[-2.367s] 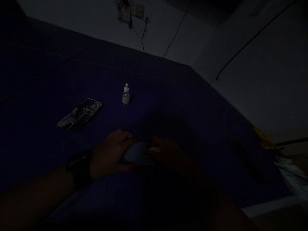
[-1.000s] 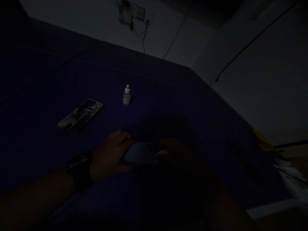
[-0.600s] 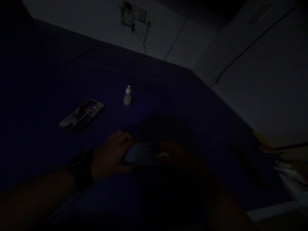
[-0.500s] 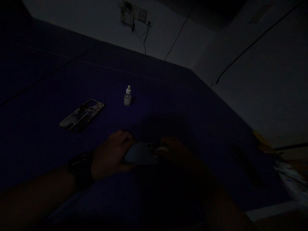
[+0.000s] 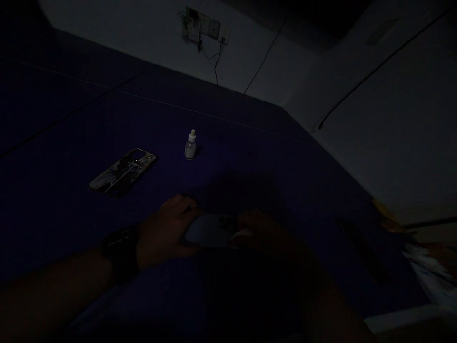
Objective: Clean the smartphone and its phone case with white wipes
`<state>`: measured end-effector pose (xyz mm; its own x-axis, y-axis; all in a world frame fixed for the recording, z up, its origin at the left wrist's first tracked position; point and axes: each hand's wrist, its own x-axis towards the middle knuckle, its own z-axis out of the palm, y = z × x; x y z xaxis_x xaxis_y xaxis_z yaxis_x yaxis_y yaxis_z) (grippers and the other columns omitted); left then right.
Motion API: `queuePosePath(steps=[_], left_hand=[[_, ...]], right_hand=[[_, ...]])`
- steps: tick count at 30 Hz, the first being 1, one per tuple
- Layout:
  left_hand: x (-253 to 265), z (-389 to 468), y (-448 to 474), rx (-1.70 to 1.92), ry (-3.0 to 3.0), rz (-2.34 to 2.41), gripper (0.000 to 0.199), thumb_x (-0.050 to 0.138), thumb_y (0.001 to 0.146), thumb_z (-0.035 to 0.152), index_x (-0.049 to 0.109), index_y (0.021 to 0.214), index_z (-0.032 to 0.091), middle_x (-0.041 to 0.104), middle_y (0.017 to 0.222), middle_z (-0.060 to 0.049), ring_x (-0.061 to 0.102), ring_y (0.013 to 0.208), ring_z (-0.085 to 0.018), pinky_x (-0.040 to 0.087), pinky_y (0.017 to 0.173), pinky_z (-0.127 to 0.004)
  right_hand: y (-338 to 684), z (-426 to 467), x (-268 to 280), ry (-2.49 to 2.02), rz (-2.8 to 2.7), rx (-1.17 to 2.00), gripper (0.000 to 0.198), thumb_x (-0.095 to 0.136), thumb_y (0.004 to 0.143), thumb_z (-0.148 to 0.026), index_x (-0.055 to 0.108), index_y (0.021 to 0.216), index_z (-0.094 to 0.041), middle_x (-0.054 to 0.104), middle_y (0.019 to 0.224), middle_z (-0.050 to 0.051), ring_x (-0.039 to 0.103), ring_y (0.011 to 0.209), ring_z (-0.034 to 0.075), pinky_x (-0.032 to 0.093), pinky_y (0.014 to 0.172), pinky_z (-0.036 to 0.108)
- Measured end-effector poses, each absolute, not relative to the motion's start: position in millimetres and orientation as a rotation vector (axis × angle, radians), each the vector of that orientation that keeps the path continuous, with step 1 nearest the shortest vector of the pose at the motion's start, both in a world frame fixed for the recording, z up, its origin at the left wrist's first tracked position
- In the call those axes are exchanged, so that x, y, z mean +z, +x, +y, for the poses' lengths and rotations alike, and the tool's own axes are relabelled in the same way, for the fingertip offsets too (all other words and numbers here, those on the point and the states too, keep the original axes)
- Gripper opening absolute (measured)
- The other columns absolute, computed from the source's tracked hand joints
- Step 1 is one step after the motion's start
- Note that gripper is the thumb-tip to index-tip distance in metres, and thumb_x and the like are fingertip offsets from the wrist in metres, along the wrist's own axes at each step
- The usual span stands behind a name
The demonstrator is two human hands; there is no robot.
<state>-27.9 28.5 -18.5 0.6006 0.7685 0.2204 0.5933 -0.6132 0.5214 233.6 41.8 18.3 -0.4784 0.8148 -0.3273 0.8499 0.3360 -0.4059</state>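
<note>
In dim light, my left hand (image 5: 166, 231), with a dark watch on its wrist, grips one end of a blue-grey smartphone (image 5: 207, 232). The phone lies back up, its camera lenses toward the right. My right hand (image 5: 266, 232) is closed at the camera end, pinching a small white piece (image 5: 244, 233), perhaps cloth or tissue, against the phone; deep shadow hides most of these fingers. Beyond my hands a small dropper bottle (image 5: 190, 149) with a white cap stands upright. Left of it lies a patterned phone case (image 5: 123, 171) with a camera cutout.
A dark blue surface (image 5: 228, 143) spreads out to pale walls. Wall sockets (image 5: 205, 28) with plugs and hanging cables are at the back. On the right lie a long dark object (image 5: 364, 250) and a whitish crumpled heap (image 5: 430, 274) near the edge.
My right hand and the white piece have shifted slightly down and right, and more of the phone's camera lenses shows. My left hand keeps its hold. The whole view has moved a little.
</note>
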Motion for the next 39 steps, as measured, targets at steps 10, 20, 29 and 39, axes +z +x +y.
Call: queuePosePath(steps=[10, 20, 29, 39], left_hand=[[-20.8, 29.2, -28.7, 0.612, 2.429, 1.080, 0.056, 0.080, 0.075, 0.038, 0.060, 0.125, 0.025, 0.060, 0.113, -0.006, 0.055, 0.104, -0.028, 0.046, 0.091, -0.043], [-21.8, 28.2, -28.7, 0.617, 2.438, 1.085, 0.057, 0.081, 0.075, 0.038, 0.059, 0.125, 0.024, 0.060, 0.114, -0.006, 0.055, 0.104, -0.027, 0.046, 0.092, -0.041], [-22.6, 29.4, -28.0, 0.620, 2.438, 1.084, 0.058, 0.082, 0.074, 0.038, 0.059, 0.124, 0.024, 0.060, 0.113, -0.006, 0.055, 0.102, -0.027, 0.047, 0.089, -0.042], [-21.7, 29.0, -27.4, 0.620, 2.444, 1.091, 0.056, 0.082, 0.074, 0.039, 0.059, 0.123, 0.024, 0.060, 0.113, -0.006, 0.055, 0.102, -0.027, 0.047, 0.089, -0.042]], right_hand=[[234.6, 41.3, 16.5, 1.569, 2.554, -0.757, 0.017, 0.069, 0.089, -0.033, 0.069, 0.101, -0.022, 0.068, 0.103, 0.006, 0.060, 0.095, 0.022, 0.040, 0.078, 0.030], [233.6, 42.4, 16.5, 1.608, 2.513, -0.798, 0.012, 0.067, 0.089, -0.032, 0.070, 0.094, -0.021, 0.071, 0.097, 0.005, 0.063, 0.087, 0.020, 0.040, 0.071, 0.028], [230.9, 42.9, 15.2, 1.691, 2.459, -0.860, 0.014, 0.064, 0.089, -0.033, 0.068, 0.091, -0.020, 0.072, 0.091, 0.004, 0.064, 0.078, 0.018, 0.038, 0.064, 0.027], [233.5, 43.4, 12.5, 1.647, 2.528, -0.703, 0.014, 0.065, 0.089, -0.034, 0.068, 0.091, -0.021, 0.071, 0.091, 0.005, 0.062, 0.080, 0.019, 0.037, 0.065, 0.027]])
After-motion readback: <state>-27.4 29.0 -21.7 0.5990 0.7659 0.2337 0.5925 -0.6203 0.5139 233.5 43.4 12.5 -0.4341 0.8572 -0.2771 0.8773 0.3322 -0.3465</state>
